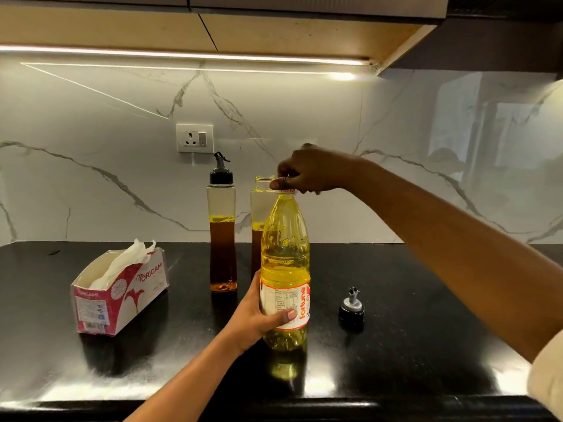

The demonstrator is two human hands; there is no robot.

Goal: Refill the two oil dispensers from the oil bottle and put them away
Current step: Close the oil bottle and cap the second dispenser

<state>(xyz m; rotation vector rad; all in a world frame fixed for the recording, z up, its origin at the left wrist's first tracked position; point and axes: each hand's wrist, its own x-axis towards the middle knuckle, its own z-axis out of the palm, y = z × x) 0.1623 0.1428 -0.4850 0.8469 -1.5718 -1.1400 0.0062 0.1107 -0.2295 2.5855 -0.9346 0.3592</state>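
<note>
A tall yellow oil bottle (285,254) with a red and white label stands upright on the black counter (411,345). My left hand (259,315) wraps its lower body. My right hand (304,175) pinches the cap at its top. Behind it to the left stands one clear oil dispenser (222,233) with a black pour spout, about half full of dark oil. A second dispenser (259,205) stands without its top, partly hidden behind the bottle. Its black spout cap (351,309) lies on the counter to the right.
An open red and white tissue box (122,290) sits on the counter at the left. A marble backsplash with a wall socket (195,137) runs behind. Wooden cabinets (274,28) hang overhead. The counter's front edge (274,409) is near the bottom.
</note>
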